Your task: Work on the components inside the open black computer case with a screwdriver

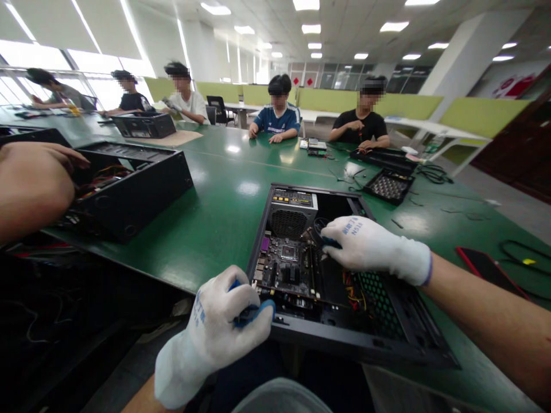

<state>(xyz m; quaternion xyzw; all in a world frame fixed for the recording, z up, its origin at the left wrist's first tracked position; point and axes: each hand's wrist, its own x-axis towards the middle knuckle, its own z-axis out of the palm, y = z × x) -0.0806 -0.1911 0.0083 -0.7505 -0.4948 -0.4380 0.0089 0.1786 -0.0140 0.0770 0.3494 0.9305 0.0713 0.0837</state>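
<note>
An open black computer case point(344, 338) lies on the green table in front of me. Inside it are a power supply point(293, 215), a motherboard point(286, 269) and some coloured wires point(355, 292). My left hand point(219, 324), in a white glove with blue fingertips, has its fingers curled at the case's near left edge; whatever is between them is hidden. Over the inside of the case, my right hand point(361, 244), gloved the same way, has thumb and fingers closed around something dark beside the motherboard that I cannot make out.
At left, another person's arm point(34, 183) reaches into a second black case point(142, 201). Beyond mine on the green table point(224, 201) sit a black tray point(390, 186) and cables point(434, 173). A red-edged black object point(488, 272) lies at right. Several people sit opposite.
</note>
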